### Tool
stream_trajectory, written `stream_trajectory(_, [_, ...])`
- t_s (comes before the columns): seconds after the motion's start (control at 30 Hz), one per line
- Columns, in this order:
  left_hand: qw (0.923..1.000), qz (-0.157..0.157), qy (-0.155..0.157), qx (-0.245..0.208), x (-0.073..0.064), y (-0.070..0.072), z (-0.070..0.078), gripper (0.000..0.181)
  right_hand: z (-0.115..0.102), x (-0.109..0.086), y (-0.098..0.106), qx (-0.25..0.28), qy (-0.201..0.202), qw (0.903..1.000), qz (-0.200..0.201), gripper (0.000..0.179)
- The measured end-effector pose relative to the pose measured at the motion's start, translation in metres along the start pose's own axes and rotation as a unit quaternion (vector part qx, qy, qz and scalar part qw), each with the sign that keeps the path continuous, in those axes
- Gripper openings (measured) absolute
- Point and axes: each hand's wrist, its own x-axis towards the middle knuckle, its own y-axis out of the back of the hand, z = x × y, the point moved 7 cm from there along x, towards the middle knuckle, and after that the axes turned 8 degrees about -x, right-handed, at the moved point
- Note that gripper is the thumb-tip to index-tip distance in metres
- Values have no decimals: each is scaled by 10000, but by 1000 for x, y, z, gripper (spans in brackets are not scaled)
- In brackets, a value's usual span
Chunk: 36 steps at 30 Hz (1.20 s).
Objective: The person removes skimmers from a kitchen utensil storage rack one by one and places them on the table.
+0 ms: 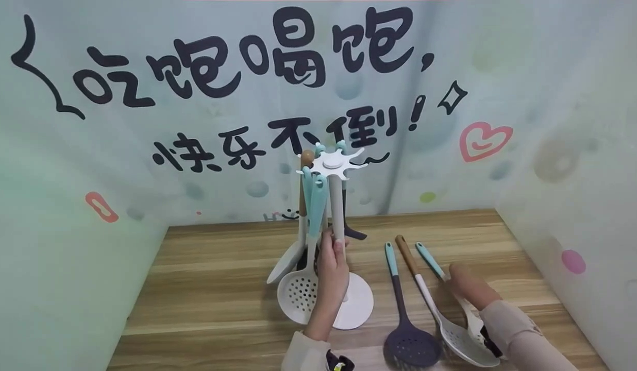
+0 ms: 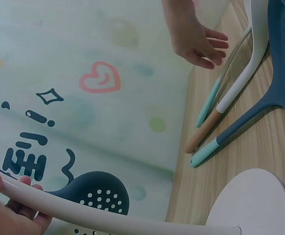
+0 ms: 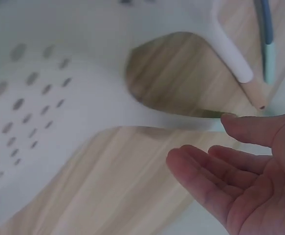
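My left hand (image 1: pixel 333 273) grips the white pole (image 1: pixel 337 206) of a rotating utensil stand with a hooked top (image 1: pixel 333 163) and a round white base (image 1: pixel 359 304). From its hooks hang a white skimmer (image 1: pixel 298 296) with a teal handle, a brown-handled white utensil (image 1: pixel 285 263) and others partly hidden. At the right, my right hand (image 1: pixel 473 288) hovers over a teal-handled white utensil (image 1: pixel 470 317). In the right wrist view the right hand's fingers (image 3: pixel 201 183) are loosely bent and apart, its thumb near the handle; nothing is held.
Left of that utensil lie a white slotted spoon (image 1: pixel 426 293) with a brown handle and a dark skimmer (image 1: pixel 412 345) with a teal handle tip. The wood-grain tabletop (image 1: pixel 205 288) meets a printed backdrop (image 1: pixel 220 118) behind and pale panels at both sides.
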Motion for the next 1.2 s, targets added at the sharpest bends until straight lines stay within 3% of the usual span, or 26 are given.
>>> stream_trajectory(0.13, [10000, -21, 28, -17, 0, 0, 0, 25, -14, 2, 13, -50, 242, 9996, 132, 40])
stream_trajectory(0.3, [9999, -34, 98, -46, 0, 0, -1, 25, -38, 0, 36, 139, 520, 9965, 643, 43])
stream_trajectory(0.57, [9997, -34, 227, -114, 0, -1, -2, 26, -92, -10, 79, 664, 1230, 9765, 1643, 39])
stream_trajectory(0.87, [9997, -48, 209, -99, 0, -2, -2, 25, -142, -16, 100, 1635, 1477, 9620, 1610, 42])
stream_trajectory(1.0, [9999, -7, 149, -56, -1, -1, -1, 25, -160, -22, 109, 2221, 1815, 9403, 1830, 40])
stream_trajectory(1.2, [10000, 35, 52, 29, -1, 0, 0, 23, -187, -42, 141, 3122, 2312, 8913, 2340, 39])
